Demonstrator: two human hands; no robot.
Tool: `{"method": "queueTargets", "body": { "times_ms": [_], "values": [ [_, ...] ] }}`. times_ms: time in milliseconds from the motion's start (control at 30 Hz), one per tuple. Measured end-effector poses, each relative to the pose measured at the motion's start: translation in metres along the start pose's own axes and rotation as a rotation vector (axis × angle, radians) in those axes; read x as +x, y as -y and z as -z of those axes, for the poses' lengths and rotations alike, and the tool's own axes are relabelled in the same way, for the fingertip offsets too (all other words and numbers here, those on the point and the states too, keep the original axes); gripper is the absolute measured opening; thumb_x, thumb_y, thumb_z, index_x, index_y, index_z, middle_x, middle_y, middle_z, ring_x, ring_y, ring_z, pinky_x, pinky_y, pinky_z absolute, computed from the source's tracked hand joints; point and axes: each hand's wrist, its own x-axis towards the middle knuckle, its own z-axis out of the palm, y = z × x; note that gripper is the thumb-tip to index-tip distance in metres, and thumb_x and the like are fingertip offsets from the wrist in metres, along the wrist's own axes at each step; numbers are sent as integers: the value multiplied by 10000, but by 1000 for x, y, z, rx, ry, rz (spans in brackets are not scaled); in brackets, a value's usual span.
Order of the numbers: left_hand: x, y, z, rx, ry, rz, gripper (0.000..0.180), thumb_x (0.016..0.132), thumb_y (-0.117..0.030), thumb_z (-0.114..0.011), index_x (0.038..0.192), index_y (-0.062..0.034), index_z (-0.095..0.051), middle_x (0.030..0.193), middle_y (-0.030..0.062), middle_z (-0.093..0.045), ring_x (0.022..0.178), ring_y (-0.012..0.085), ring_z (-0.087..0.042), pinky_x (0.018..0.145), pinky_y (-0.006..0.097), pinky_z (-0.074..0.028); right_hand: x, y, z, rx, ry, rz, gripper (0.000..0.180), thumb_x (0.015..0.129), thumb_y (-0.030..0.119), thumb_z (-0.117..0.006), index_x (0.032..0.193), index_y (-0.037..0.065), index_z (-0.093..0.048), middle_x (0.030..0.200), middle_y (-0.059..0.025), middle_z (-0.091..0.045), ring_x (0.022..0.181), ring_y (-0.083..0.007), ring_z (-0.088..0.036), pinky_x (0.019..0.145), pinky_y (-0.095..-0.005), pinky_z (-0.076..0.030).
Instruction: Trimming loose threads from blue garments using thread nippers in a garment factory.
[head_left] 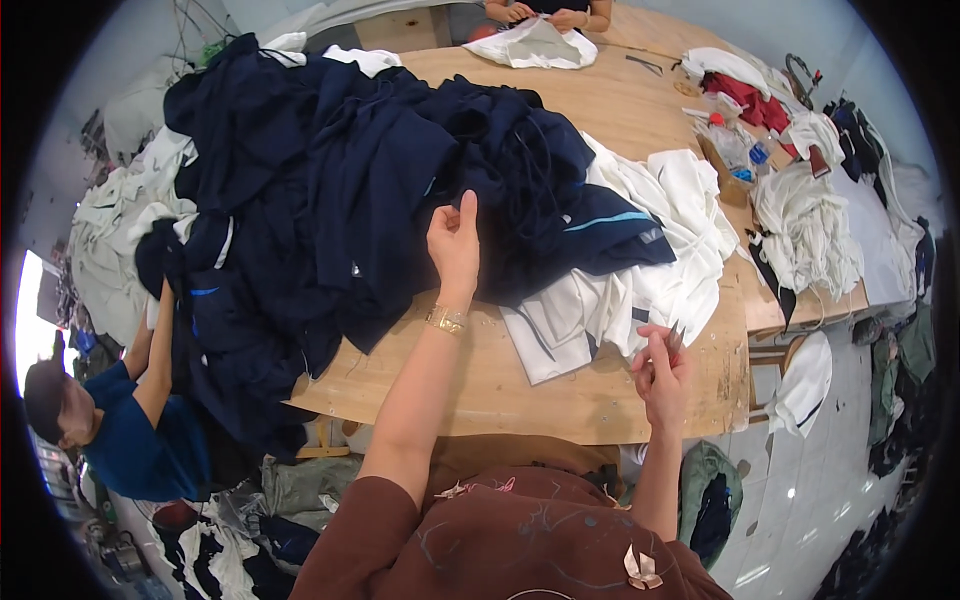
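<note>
Big heap of soft, crumpled dark navy fabric garments (380,170) piled over the left and middle of the pale plywood worktable (520,385), hardly worked down to judge by its bulk; most of it left to handle. Beside it, to the right, a smaller flatter spread of smooth white cloth pieces (640,270), lapped partly under the navy edge and hanging near the table's front, perhaps the part already dealt with. Further right, a rumpled bundle of white stringy cloth (805,225). Left hand (455,240) raised on the near slope of the navy heap, thumb up, fingers closed in a pinch on a fold of dark cloth. Right hand (662,370) low by the table's front edge, curled round a small metal snipping tool (675,340), probably thread clippers, though too small to tell for sure. Gold bracelet (446,320) on the left wrist.
</note>
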Motion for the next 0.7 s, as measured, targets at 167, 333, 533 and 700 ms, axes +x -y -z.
{"method": "queueTargets", "body": {
  "times_ms": [167,333,533,700],
  "values": [
    [-2,21,2,155,-48,-82,506,745,-446,-713,882,8,-535,802,74,-577,743,140,-563,706,274,-459,-5,-5,-5,22,36,-27,209,941,205,-486,983,22,-580,558,-27,-531,344,-3,-277,335,-178,-190],
    [-9,7,-11,230,-208,-344,348,814,-337,-658,767,-11,-545,773,86,-564,674,198,-530,674,330,-434,-10,-1,-8,6,84,-4,216,944,210,-480,984,22,-578,556,-22,-523,337,-6,-276,328,-180,-185],
    [1,-85,-9,-12,-292,-652,289,920,-220,-536,735,-29,-422,647,-11,-370,601,87,-337,554,244,-332,-16,3,-6,1,84,0,215,947,206,-471,989,25,-577,545,-18,-516,334,-7,-276,322,-183,-179],
    [-38,-123,21,-28,-349,-925,231,947,-189,-490,781,-30,-469,732,-47,-407,616,42,-302,559,195,-303,-17,1,1,12,27,-19,218,937,208,-496,984,14,-584,555,-15,-532,362,0,-280,354,-176,-198]
  ]
}}
